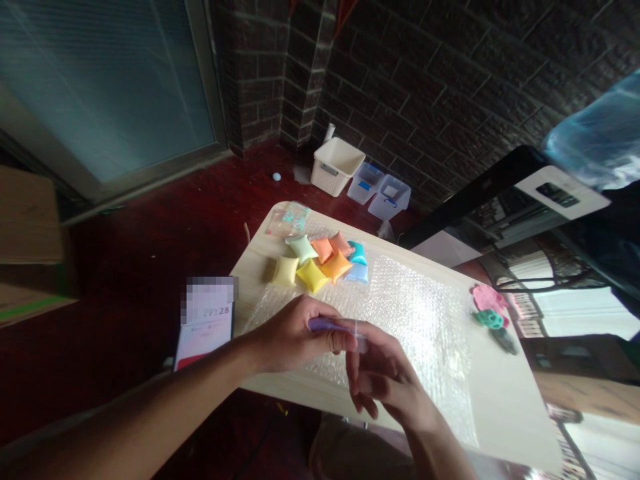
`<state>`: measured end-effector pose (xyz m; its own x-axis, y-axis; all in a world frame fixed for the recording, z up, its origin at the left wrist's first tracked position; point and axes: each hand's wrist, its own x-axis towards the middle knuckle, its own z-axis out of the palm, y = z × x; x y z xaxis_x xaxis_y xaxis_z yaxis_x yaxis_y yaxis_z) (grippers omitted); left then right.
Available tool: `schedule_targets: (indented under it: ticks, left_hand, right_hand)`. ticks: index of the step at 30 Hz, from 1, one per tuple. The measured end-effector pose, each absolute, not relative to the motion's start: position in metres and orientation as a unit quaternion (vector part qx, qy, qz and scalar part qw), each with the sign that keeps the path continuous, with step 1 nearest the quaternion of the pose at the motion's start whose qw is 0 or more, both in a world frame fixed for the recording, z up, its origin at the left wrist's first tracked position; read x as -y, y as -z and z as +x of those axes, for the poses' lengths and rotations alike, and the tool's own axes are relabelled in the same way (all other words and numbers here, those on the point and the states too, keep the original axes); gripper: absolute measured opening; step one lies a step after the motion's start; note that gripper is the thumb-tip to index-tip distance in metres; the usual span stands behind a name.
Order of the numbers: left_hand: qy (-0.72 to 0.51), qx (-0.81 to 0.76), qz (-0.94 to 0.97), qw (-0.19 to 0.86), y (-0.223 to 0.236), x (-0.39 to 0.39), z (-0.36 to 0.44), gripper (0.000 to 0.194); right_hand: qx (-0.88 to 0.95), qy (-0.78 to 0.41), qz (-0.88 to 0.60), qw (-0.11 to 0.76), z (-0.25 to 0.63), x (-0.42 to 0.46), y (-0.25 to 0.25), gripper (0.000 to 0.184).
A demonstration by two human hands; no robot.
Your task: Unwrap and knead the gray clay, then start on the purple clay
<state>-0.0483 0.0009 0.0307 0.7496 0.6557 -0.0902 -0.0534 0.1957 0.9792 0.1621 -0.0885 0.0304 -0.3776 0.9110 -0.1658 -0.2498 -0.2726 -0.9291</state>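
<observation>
A small purple packet (327,325) with a clear, shiny end is held over the near part of the table. My left hand (297,337) is closed on it, thumb on top, and covers much of it. At the clear end, my right hand (387,377) meets the left thumb with its fingers curled in against the packet. Beyond my hands, several puffy pillow-shaped packets lie grouped on bubble wrap, among them a yellow packet (313,275), an orange packet (337,265), a pale green packet (302,248) and a light blue packet (357,273).
Bubble wrap (420,313) covers much of the pale table (520,407). A clear bag (296,217) lies at the far left corner; pink (487,297) and green (490,319) pieces sit at the right edge. A lit phone (206,333) stands left. Bins (336,167) rest on the floor.
</observation>
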Motion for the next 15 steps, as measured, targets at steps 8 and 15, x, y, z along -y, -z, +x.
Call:
schedule_targets:
  ticks: [8, 15]
  left_hand:
    - [-0.265, -0.275, 0.508, 0.772, -0.017, -0.005, -0.048, 0.055]
    - [-0.302, -0.312, 0.559, 0.707, -0.016, 0.001, -0.043, 0.058]
  right_hand:
    - [0.483, -0.622, -0.439, 0.432, 0.155, 0.088, -0.038, 0.05]
    - [0.477, -0.604, -0.498, 0.401, 0.151, 0.089, -0.041, 0.046]
